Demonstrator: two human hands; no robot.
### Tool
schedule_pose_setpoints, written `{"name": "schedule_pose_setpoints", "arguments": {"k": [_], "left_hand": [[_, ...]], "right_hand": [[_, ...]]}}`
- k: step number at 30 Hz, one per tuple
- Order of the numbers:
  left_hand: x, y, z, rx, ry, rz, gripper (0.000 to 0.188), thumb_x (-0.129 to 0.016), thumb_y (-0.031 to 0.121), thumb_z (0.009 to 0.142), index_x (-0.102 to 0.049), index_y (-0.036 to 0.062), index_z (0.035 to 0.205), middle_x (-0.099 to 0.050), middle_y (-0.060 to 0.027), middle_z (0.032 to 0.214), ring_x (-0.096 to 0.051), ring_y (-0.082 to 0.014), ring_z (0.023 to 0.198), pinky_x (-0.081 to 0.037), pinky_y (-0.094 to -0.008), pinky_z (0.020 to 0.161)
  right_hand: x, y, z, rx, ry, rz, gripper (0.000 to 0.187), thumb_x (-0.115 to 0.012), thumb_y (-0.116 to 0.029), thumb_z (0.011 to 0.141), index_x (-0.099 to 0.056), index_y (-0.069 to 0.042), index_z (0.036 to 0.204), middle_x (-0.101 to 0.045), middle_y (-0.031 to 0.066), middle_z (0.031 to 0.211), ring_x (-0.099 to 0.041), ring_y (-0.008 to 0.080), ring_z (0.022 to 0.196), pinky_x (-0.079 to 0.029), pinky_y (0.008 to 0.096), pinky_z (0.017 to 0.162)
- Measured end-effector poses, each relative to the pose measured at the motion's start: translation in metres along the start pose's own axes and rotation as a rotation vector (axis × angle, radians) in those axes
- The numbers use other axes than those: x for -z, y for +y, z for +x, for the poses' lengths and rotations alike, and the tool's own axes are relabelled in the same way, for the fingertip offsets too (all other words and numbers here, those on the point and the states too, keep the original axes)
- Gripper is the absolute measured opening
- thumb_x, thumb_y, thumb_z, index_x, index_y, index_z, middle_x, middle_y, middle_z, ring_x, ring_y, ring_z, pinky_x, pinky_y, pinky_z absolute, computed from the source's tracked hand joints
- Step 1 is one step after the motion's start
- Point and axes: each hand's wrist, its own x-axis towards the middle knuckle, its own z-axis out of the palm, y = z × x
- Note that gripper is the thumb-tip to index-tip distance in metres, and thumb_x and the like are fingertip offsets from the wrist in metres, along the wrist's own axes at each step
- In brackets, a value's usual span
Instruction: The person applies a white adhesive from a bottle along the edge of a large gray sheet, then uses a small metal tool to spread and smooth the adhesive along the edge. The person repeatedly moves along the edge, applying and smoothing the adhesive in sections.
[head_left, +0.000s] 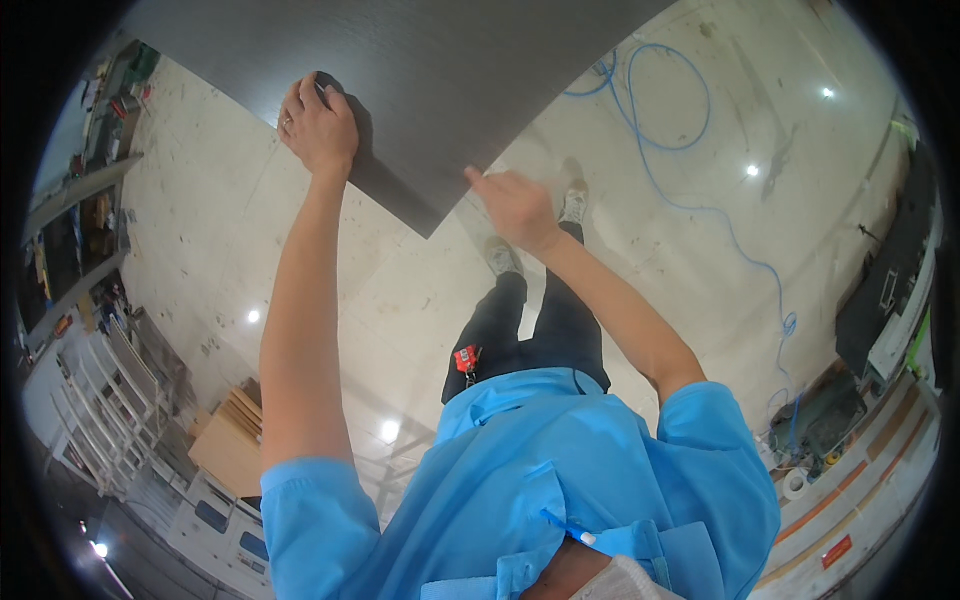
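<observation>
A large dark grey panel (430, 90) with a fine-grained surface reaches in from the top, one corner pointing toward me. My left hand (320, 125) is at the panel's left edge, its fingers curled round a small dark object that they mostly cover; I cannot make out its kind. Beside the panel's right edge, close to the near corner, is my right hand (515, 207). It is smeared by motion, with one finger or the thumb reaching to the edge and the other fingers folded. Whether it grips anything there is not visible.
A blue hose (700, 208) loops over the pale floor (640, 290) on the right. White racks (115, 385) and cardboard (228, 440) stand at the left, below shelves (75, 240). Long boards (850, 500) and a tape roll (795, 484) are at the lower right. My shoes (503, 257) are below the panel.
</observation>
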Motion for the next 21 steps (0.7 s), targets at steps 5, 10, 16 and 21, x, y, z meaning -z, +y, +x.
{"name": "schedule_pose_setpoints", "arguments": {"k": [5,10,16,21], "left_hand": [[0.001,0.001,0.005,-0.013,0.019,-0.073,0.041,-0.055,0.035,0.102,-0.066,0.0163,0.137,-0.060,-0.0095,0.149,-0.049,-0.0328,0.144,-0.029,-0.0526,0.123],[0.007,0.008,0.003,0.024,-0.003,0.011,0.039,-0.054,0.026,0.105,-0.062,0.0093,0.139,-0.062,-0.0179,0.143,-0.054,-0.0396,0.136,-0.036,-0.0520,0.118],[0.012,0.012,0.002,0.001,0.085,-0.081,0.039,-0.055,0.031,0.104,-0.064,0.0099,0.136,-0.064,-0.0179,0.139,-0.055,-0.0410,0.133,-0.037,-0.0538,0.117],[0.011,0.006,0.003,0.023,0.066,-0.169,0.037,-0.057,0.030,0.103,-0.066,0.0111,0.134,-0.065,-0.0163,0.139,-0.055,-0.0401,0.133,-0.037,-0.0523,0.116]], "right_hand": [[0.041,0.072,0.041,-0.032,0.240,-0.216,0.015,-0.065,-0.011,0.101,-0.077,-0.009,0.110,-0.074,0.0126,0.092,-0.071,0.0295,0.079,-0.057,0.0428,0.065],[0.041,0.102,0.045,-0.194,0.252,-0.328,0.016,-0.068,-0.015,0.101,-0.080,-0.011,0.111,-0.074,0.0097,0.089,-0.071,0.0285,0.079,-0.055,0.0409,0.062],[-0.031,-0.033,-0.020,-0.013,0.041,-0.164,0.032,-0.070,-0.005,0.093,-0.076,-0.009,0.125,-0.066,0.0058,0.079,-0.069,0.0235,0.076,-0.056,0.0380,0.061],[-0.001,-0.006,0.013,0.086,0.062,-0.186,0.028,-0.068,-0.004,0.096,-0.076,-0.009,0.122,-0.063,0.0066,0.075,-0.068,0.0235,0.072,-0.056,0.0372,0.061]]}}
